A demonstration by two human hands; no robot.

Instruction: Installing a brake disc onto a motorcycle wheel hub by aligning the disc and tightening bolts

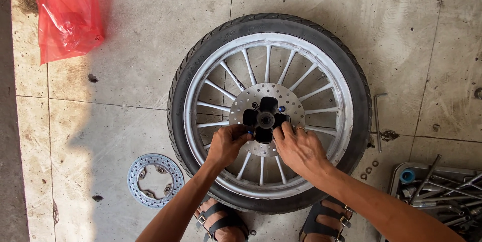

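Steel disc (266, 118) lies on the wheel (268, 111) hub at frame centre, left hand (227, 144) fingers pinching a bolt at its lower-left edge, right hand (299, 147) fingers steadying it, so seating bolts seems underway.

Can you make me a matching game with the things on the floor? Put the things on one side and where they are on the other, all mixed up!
Things:
1. red plastic bag
2. loose brake disc
3. bent hex key
4. tool tray

Places:
A. bottom right corner
B. just right of the tyre
C. top left corner
D. lower left of the tyre

Pairs: 1-C, 2-D, 3-B, 4-A
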